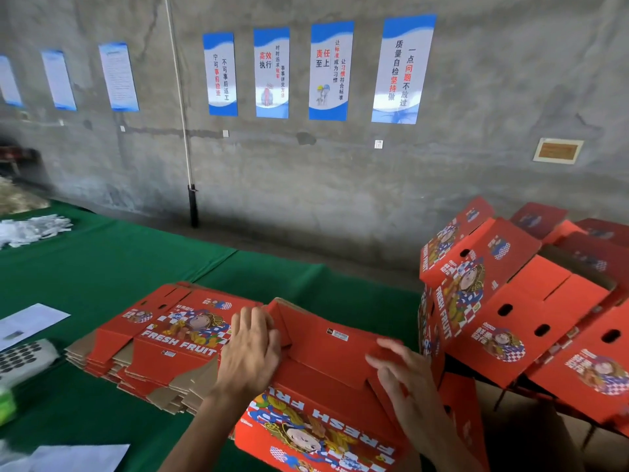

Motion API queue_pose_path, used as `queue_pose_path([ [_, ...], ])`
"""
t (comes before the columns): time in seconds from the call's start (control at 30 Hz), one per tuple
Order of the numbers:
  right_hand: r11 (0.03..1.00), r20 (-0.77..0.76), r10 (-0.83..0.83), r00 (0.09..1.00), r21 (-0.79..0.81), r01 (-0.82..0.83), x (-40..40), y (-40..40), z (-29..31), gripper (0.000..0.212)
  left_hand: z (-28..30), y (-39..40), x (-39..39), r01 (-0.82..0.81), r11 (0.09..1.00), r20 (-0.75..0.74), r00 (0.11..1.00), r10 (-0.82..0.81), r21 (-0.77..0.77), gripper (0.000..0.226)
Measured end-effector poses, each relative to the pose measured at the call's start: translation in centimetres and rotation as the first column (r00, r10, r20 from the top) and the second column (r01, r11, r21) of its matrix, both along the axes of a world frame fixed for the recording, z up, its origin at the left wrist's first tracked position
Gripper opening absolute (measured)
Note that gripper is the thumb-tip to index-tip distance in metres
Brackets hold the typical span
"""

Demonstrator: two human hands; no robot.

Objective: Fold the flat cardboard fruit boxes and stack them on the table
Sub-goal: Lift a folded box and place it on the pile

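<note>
I count seven wall posters, two hands, one stack of flat boxes, two paper sheets.

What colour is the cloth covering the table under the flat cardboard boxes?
Dark green cloth, clearest in the head view.

Dim even light, blurred edges

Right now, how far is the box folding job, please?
Done: several folded boxes are piled at the right. In hand: the left hand and right hand press flaps of one half-formed box. Left: a stack of flat boxes lies on the green table.
</note>
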State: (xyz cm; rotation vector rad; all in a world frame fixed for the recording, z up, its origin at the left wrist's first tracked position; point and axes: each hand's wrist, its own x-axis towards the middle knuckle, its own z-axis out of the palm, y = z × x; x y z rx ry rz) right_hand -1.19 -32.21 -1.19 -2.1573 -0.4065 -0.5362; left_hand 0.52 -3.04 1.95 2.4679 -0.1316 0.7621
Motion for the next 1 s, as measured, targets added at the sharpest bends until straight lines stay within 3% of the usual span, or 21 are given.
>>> queue_pose_path([
  [0.07, 0.999, -0.083, -0.035, 0.996, 0.002, 0.036, 0.0, 0.5, 0.7, 0.032, 0.0, -0.2, -0.1, -0.060, 0.998, -0.050, 0.997, 0.060, -0.009, 0.036],
  [0.2, 0.963, -0.315, -0.163, 0.935, -0.258, 0.081, 0.4, 1.8, 2.0, 0.074, -0.7, -0.5, 0.0, -0.076, 0.991, -0.222, 0.970, 0.098, 0.107, 0.064],
  [0.3, 0.853, -0.240, -0.329, 0.913, -0.491, 0.178, 1.0, 3.6, 2.5, 0.093, -0.7, -0.1, 0.1, -0.066, 0.985, -0.282, 0.953, 0.109, 0.160, 0.072],
  [0.47, 0.854, -0.281, -0.387, 0.878, -0.470, 0.226, 1.3, 3.6, 1.6, 0.104, -0.2, 0.1, 0.4, -0.085, 0.970, -0.313, 0.937, 0.155, 0.226, 0.095],
  [0.63, 0.694, -0.145, -0.496, 0.856, -0.659, 0.290, 0.8, 4.0, 1.6, 0.106, 0.7, -0.4, 0.9, -0.104, 0.957, -0.377, 0.904, 0.204, 0.269, 0.120],
  [0.7, 0.821, -0.271, -0.400, 0.876, -0.530, 0.211, 1.0, 3.5, 2.5, 0.104, 1.0, -0.7, 1.0, -0.118, 0.969, -0.353, 0.916, 0.190, 0.217, 0.117],
  [0.77, 0.977, -0.399, -0.210, 0.893, -0.060, 0.203, 1.2, 1.9, 2.9, 0.084, 1.1, -0.7, 1.1, -0.167, 0.976, -0.320, 0.925, 0.204, 0.141, 0.113],
  [0.8, 0.943, -0.419, -0.175, 0.891, 0.189, 0.274, 1.1, 1.1, 2.6, 0.069, 1.2, -0.5, 1.1, -0.188, 0.974, -0.319, 0.922, 0.219, 0.126, 0.113],
  [0.83, 0.877, -0.469, -0.166, 0.867, 0.332, 0.348, 0.7, 0.3, 2.1, 0.055, 1.2, -0.3, 1.2, -0.202, 0.971, -0.335, 0.913, 0.233, 0.125, 0.112],
  [0.87, 0.842, -0.568, -0.138, 0.812, 0.364, 0.398, 0.2, -0.1, 1.5, 0.049, 1.1, -0.2, 1.2, -0.211, 0.969, -0.358, 0.901, 0.244, 0.130, 0.109],
  [0.93, 0.861, -0.777, 0.009, 0.629, 0.326, 0.390, -1.2, -0.3, -0.4, 0.040, 1.0, 0.1, 1.4, -0.225, 0.964, -0.388, 0.883, 0.264, 0.143, 0.101],
  [1.0, 0.897, -0.881, 0.094, 0.463, 0.277, 0.345, -2.2, -0.1, -2.0, 0.046, 1.0, 0.1, 1.5, -0.236, 0.961, -0.389, 0.880, 0.273, 0.140, 0.097],
])
